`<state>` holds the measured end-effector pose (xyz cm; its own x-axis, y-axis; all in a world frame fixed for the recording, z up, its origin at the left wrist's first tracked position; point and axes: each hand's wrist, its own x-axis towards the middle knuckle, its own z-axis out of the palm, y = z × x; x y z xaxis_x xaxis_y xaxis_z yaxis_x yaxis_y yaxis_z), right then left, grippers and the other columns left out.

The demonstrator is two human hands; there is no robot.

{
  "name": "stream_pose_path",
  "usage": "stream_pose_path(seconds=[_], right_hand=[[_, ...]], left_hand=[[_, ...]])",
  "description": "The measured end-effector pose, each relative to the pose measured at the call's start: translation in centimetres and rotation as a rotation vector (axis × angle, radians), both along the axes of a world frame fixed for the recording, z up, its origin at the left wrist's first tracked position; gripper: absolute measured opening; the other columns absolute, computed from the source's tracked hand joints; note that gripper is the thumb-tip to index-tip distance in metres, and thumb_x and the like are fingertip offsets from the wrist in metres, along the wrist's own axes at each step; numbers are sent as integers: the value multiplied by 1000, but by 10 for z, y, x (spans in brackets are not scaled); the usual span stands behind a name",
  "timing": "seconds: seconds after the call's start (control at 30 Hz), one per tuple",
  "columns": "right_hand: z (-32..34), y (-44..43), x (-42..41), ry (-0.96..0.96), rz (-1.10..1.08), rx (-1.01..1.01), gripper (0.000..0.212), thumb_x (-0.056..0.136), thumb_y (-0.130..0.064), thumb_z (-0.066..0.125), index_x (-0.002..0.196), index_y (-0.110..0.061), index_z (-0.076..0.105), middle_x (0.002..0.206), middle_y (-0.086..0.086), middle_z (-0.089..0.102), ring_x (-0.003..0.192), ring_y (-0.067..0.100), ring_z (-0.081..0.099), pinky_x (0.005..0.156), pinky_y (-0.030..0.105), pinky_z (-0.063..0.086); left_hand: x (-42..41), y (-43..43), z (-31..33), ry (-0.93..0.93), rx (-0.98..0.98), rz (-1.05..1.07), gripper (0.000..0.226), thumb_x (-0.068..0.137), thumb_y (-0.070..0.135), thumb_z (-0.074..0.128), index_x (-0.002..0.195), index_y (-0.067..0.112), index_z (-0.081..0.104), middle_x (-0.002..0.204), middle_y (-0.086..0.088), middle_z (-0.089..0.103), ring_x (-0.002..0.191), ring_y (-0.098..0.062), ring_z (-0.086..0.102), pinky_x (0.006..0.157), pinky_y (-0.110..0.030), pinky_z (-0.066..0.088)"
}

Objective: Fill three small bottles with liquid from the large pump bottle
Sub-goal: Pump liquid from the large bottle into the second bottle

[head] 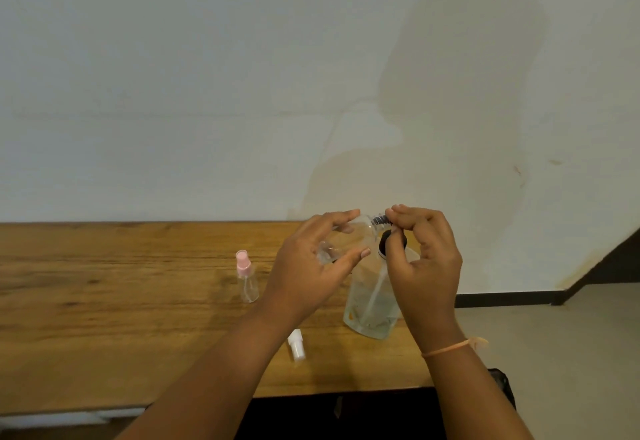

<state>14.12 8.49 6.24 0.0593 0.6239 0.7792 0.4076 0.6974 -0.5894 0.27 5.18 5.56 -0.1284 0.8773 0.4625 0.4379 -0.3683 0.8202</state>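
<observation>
The left forearm [207, 370] and the right forearm [467, 401] are bare as far up as can be seen from here. Round the right wrist sits a thin, pale peach band [446, 348], and its loose end sticks out at the side as a small tuft. The left hand [311, 266] and right hand [424, 266] are gloveless, with short, pale nails.

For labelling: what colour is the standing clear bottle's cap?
Pale pink spray cap, clearest in head view.

Open room is offered over the left part of the table [104, 301]; the right is obstructed by a pink-capped bottle [246, 280], a white cap [296, 345] and the pump bottle [372, 311].
</observation>
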Motion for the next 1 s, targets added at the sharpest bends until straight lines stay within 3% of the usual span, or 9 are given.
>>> stream_pose_path(seconds=[0.1,0.23,0.53,0.67,0.77,0.87,1.0], right_hand=[[0,1,3,-30,0,-2,20,80,5,54,94,-3,68,97,3,58,95,-1,53,83,5,41],[-2,1,5,-94,-26,16,20,83,1,54,99,-4,67,100,0,57,97,4,53,85,5,39],[-6,6,2,-62,-45,35,16,79,6,57,89,-2,66,94,-1,56,94,12,60,85,8,43],[-11,10,0,-165,-98,70,17,81,-7,51,87,0,65,89,8,58,91,11,53,84,5,37],[-10,7,1,-152,-81,61,19,81,-8,49,86,0,65,89,7,58,92,8,51,84,5,38],[-9,5,0,-86,-53,36,15,80,3,54,89,-1,65,93,-1,54,92,12,57,84,8,43],[-1,5,2,-72,-28,9,18,80,4,56,93,-2,67,95,2,57,93,11,58,84,10,44]], left_hand=[[1,1,-1,21,19,9,48,73,50,68,118,44,54,109,16,63,108,-2,57,88,-21,50],[0,3,-1,3,12,5,48,73,48,68,119,43,55,110,16,63,109,-3,58,90,-31,52],[-1,4,-2,-46,-39,-9,46,75,31,76,115,42,57,106,11,64,106,-4,59,83,-24,53],[-3,3,-1,-29,-103,-7,44,75,26,76,111,44,57,105,10,65,102,2,58,80,-8,46],[-4,1,-2,-31,-124,-9,44,75,27,76,111,44,57,104,10,65,100,1,60,79,-9,47],[-3,-1,-2,-42,-87,-10,45,75,27,76,114,42,57,106,11,65,99,-1,61,80,-11,48],[0,0,1,-23,-12,1,46,76,27,76,116,39,56,108,14,63,106,3,56,83,-8,45]])
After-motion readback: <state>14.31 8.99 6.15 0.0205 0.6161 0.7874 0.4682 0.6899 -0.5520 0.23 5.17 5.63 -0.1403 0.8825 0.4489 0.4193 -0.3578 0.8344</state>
